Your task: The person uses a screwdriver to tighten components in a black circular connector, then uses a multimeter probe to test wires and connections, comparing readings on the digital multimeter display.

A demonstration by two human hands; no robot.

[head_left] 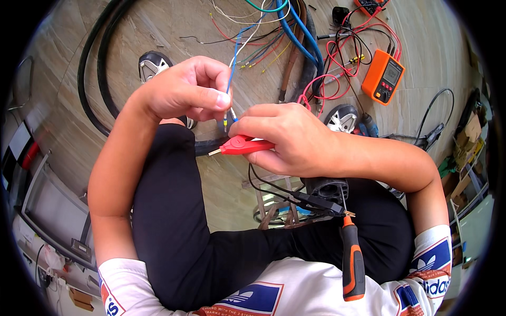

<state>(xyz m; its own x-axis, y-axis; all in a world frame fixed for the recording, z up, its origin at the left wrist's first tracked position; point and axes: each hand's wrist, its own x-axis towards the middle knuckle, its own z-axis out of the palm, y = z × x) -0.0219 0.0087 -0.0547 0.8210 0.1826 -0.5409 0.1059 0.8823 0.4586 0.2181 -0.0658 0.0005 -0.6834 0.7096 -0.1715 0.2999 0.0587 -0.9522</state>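
My left hand (pixel 195 92) pinches a thin blue wire (pixel 233 63) between thumb and forefinger. The wire's end, with a yellow band, pokes out below the fingertips. Close beside it, my right hand (pixel 290 137) is closed around a red test clip (pixel 240 146), whose metal tip points left. A white wire end reaches down to the right fingertips; whether they grip it too, I cannot tell. Over my right thigh, a black test clip (pixel 321 204) has its jaws beside the shaft of a screwdriver (pixel 353 263) with an orange and black handle.
An orange handheld meter (pixel 383 77) lies on the floor at the right, with tangled red and black leads (pixel 329 87). Loose coloured wires (pixel 258 45) spread ahead. A thick black cable (pixel 87 73) curves at the left. Boxes (pixel 469 134) stand along the right edge.
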